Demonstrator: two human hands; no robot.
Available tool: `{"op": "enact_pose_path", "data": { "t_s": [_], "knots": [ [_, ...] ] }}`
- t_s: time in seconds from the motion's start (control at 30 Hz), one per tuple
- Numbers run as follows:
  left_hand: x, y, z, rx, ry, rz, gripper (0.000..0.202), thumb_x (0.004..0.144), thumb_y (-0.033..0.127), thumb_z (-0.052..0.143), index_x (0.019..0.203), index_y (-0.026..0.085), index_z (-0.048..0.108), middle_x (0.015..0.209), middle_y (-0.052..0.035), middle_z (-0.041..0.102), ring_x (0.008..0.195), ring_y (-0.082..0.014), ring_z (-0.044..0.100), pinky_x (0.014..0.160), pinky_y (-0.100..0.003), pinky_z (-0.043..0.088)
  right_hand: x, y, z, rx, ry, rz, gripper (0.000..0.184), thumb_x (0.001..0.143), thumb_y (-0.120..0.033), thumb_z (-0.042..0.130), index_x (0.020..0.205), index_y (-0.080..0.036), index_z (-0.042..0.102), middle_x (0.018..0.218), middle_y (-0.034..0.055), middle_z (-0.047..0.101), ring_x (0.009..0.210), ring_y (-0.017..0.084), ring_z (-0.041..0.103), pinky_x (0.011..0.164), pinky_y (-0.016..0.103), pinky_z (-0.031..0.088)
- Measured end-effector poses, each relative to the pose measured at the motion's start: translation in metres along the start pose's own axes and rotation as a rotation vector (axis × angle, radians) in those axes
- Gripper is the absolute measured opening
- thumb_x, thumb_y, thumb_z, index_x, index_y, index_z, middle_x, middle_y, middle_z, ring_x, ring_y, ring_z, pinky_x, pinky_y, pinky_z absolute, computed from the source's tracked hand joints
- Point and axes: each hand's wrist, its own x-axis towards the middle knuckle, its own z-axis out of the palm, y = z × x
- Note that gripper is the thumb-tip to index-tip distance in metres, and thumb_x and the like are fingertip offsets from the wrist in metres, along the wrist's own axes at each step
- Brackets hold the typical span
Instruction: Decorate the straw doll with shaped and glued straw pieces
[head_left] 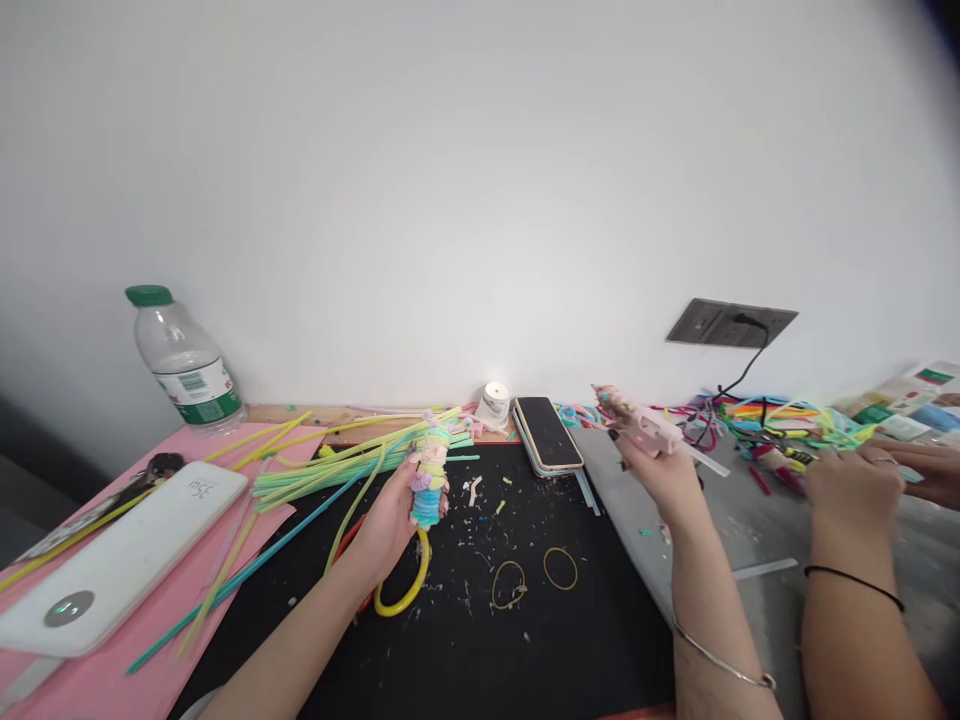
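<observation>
My left hand (388, 520) is closed around an upright pastel figure (430, 470) of coiled fuzzy stems, yellow and pink above, blue below. My right hand (664, 490) grips a pale pink hot glue gun (651, 430), its crusted nozzle tilted up to the left and a clear glue stick (705, 459) jutting from its back. The two hands are well apart. Behind my left hand lies a bundle of yellow and green pipe cleaners (322, 484). A yellow-handled pair of scissors (409, 598) lies partly hidden under my left wrist.
Rubber bands (560, 568) and scraps lie on the black mat (480, 660). A phone (547, 432) and a white paper cup (493, 405) stand by the wall. A bottle (184, 370) and power bank (127, 560) are left. At right, another person's hand (851, 495) works near a plugged-in cord (750, 365).
</observation>
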Motion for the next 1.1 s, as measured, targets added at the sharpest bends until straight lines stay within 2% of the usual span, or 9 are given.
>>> {"op": "enact_pose_path", "data": {
  "t_s": [0.07,0.13,0.23,0.33,0.43,0.57,0.77,1.1],
  "knots": [
    [0.0,0.001,0.001,-0.01,0.014,0.001,0.031,0.083,0.037,0.055,0.107,0.018,0.052,0.077,-0.0017,0.063,0.058,-0.0123,0.057,0.056,-0.025,0.048,-0.01,-0.015,0.014,0.339,-0.162,-0.036,0.035,0.074,-0.041,0.059,0.096,-0.014,0.063,0.057,0.0011,0.056,0.05,0.015,0.049,0.047,0.027,0.04],
    [0.0,0.001,0.001,-0.019,0.007,0.01,0.028,0.083,0.037,0.055,0.103,0.018,0.053,0.072,-0.0007,0.062,0.056,-0.0121,0.056,0.055,-0.025,0.048,-0.022,-0.027,0.03,0.524,-0.342,-0.032,0.034,0.072,-0.042,0.062,0.093,-0.015,0.061,0.054,-0.0013,0.053,0.045,0.013,0.044,0.043,0.025,0.036],
    [0.0,-0.001,-0.001,-0.014,-0.021,0.023,0.026,0.083,0.038,0.054,0.097,0.017,0.054,0.069,-0.0004,0.06,0.055,-0.0117,0.055,0.054,-0.024,0.047,-0.041,-0.04,0.055,0.617,-0.547,-0.002,0.031,0.072,-0.038,0.066,0.093,-0.016,0.061,0.052,-0.0025,0.053,0.044,0.011,0.043,0.041,0.023,0.032],
    [0.0,-0.002,-0.002,-0.001,-0.028,0.039,0.025,0.083,0.039,0.054,0.096,0.018,0.054,0.07,-0.0006,0.06,0.055,-0.0116,0.055,0.054,-0.024,0.047,-0.058,-0.048,0.072,0.609,-0.661,-0.04,0.039,0.073,-0.032,0.065,0.109,-0.017,0.061,0.067,0.0004,0.061,0.048,0.011,0.045,0.044,0.023,0.035],
    [0.0,-0.003,-0.002,-0.001,-0.031,0.039,0.025,0.083,0.039,0.055,0.098,0.019,0.054,0.072,-0.0003,0.061,0.055,-0.0114,0.056,0.053,-0.024,0.047,-0.067,-0.052,0.08,0.582,-0.68,-0.085,0.042,0.075,-0.032,0.064,0.115,-0.019,0.061,0.078,0.0033,0.065,0.056,0.014,0.051,0.049,0.025,0.04],
    [0.0,-0.003,-0.001,-0.013,-0.027,0.027,0.025,0.083,0.037,0.055,0.099,0.018,0.055,0.074,-0.0009,0.062,0.053,-0.0109,0.055,0.052,-0.024,0.047,-0.069,-0.051,0.085,0.575,-0.671,-0.114,0.035,0.075,-0.032,0.064,0.109,-0.021,0.065,0.072,0.0031,0.065,0.067,0.02,0.058,0.056,0.029,0.046],
    [0.003,-0.006,-0.004,-0.03,-0.002,-0.001,0.032,0.083,0.038,0.056,0.107,0.018,0.056,0.076,-0.0024,0.064,0.062,-0.0132,0.06,0.052,-0.023,0.048,-0.071,-0.05,0.089,0.552,-0.638,-0.133,0.031,0.075,-0.031,0.064,0.105,-0.022,0.066,0.07,0.0037,0.065,0.074,0.024,0.061,0.062,0.033,0.05],
    [0.004,-0.007,-0.007,-0.026,-0.013,-0.002,0.027,0.084,0.037,0.054,0.102,0.018,0.056,0.077,-0.0019,0.064,0.056,-0.0117,0.057,0.054,-0.025,0.049,-0.07,-0.048,0.092,0.503,-0.622,-0.149,0.034,0.077,-0.029,0.063,0.11,-0.019,0.064,0.107,0.007,0.068,0.098,0.026,0.061,0.087,0.04,0.047]
  ]
}}
